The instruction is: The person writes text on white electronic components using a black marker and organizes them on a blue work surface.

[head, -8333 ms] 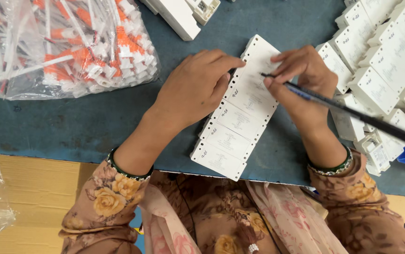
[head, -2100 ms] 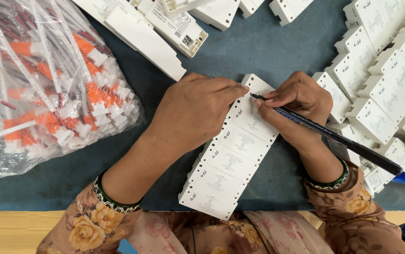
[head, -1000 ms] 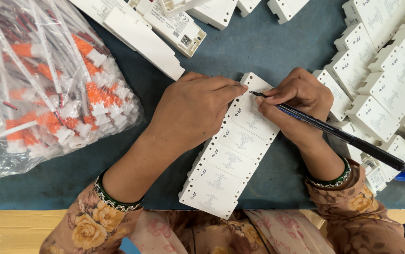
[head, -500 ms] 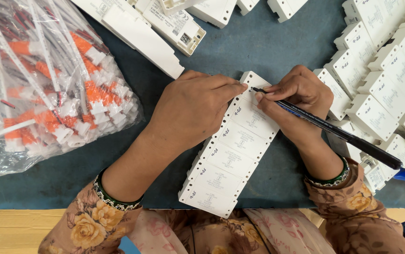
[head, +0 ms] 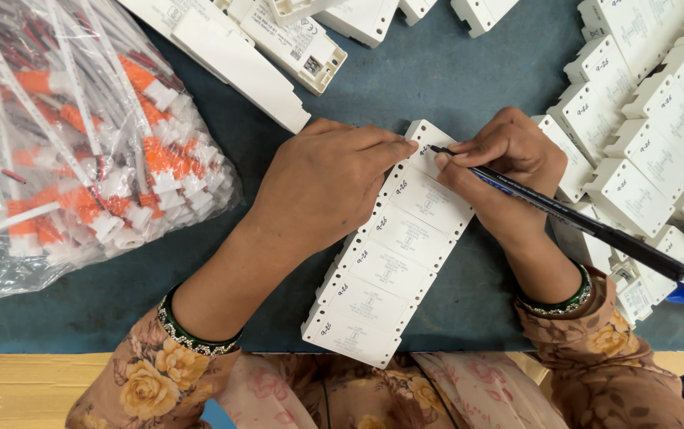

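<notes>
Left hand [head: 322, 187] spread flat, palm down, on the upper part of a diagonal row of white modules [head: 393, 250], pinning it to the blue table [head: 445, 87], presumably so nothing shifts under the nib. Right hand [head: 508, 159] closed in a writing grip on a black pen [head: 564, 214], tip touching the topmost module, barrel trailing off to the lower right. Close on the right, a crowded batch of similar white modules [head: 643, 127], nearly touching the wrist. More white casings [head: 278, 40] along the far edge. Clear bag of orange-and-white connectors [head: 80, 143] to the left, with bare table between it and the row. Lowest module near the table's front edge.
</notes>
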